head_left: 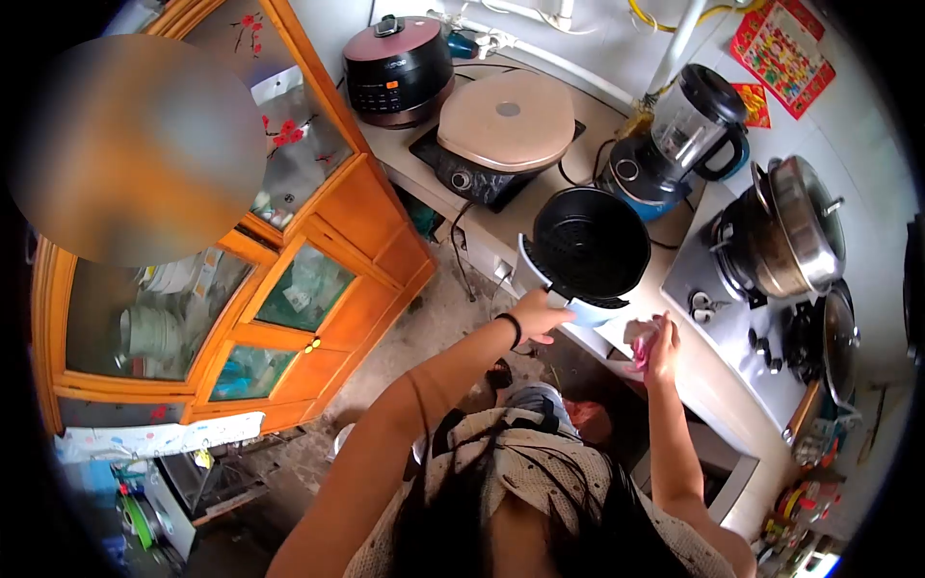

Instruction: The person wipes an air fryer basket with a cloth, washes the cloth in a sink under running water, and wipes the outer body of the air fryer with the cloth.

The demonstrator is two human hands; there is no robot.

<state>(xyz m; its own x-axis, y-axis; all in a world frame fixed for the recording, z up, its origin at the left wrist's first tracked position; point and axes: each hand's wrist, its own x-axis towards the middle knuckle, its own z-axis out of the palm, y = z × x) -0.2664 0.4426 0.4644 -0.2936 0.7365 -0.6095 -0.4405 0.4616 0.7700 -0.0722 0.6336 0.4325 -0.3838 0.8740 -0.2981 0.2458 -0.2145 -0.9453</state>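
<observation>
Air fryer basket at the counter's edge, blender at one o'clock. Left hand, seven o'clock, at its rim; clamping cannot be told. Right hand, five o'clock, closed on soft pink cloth. Basket probably stiff, light; best held by opposite rims.

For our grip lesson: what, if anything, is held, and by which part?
The right hand holds a pink cloth by its bunched side. The left hand is at the near edge of the black basket, grip unclear.
</observation>
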